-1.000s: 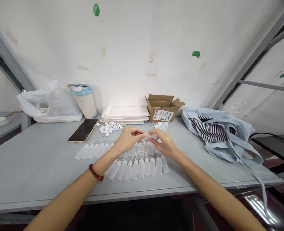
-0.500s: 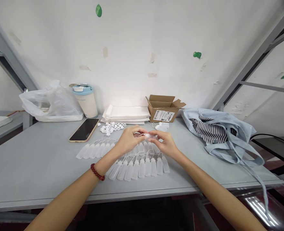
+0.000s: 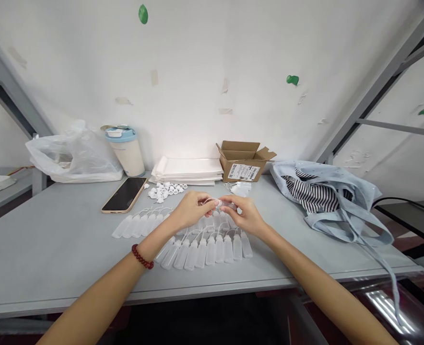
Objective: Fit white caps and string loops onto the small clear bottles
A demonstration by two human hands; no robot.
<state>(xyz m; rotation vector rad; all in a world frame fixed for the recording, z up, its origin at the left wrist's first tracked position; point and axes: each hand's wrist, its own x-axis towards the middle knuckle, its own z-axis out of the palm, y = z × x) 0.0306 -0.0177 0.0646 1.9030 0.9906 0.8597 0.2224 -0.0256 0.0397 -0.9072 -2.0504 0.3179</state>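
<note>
Between my two hands is a small translucent bottle (image 3: pixel 229 205) with a white cap (image 3: pixel 218 203) at its left end. My left hand (image 3: pixel 194 209) pinches the cap, and a thin white strand loops over those fingers. My right hand (image 3: pixel 245 213) grips the bottle's body, which its fingers partly hide. Below the hands lies a front row of capped translucent bottles (image 3: pixel 210 251), side by side. Another group of bottles (image 3: pixel 136 225) lies to the left, and more are partly covered by my hands. Loose white caps (image 3: pixel 165 191) are heaped behind my left hand.
Along the back of the grey table (image 3: pixel 53 249) are a plastic bag (image 3: pixel 78 155), a cup (image 3: pixel 127 152), white sheets (image 3: pixel 186 168) and an open cardboard box (image 3: pixel 243 165). A phone (image 3: pixel 124 195) lies at left, a blue cloth bag (image 3: pixel 327 191) at right.
The view has shifted slightly. Both hands remain together at the bottle and cap, with only a small change in the left fingers.
</note>
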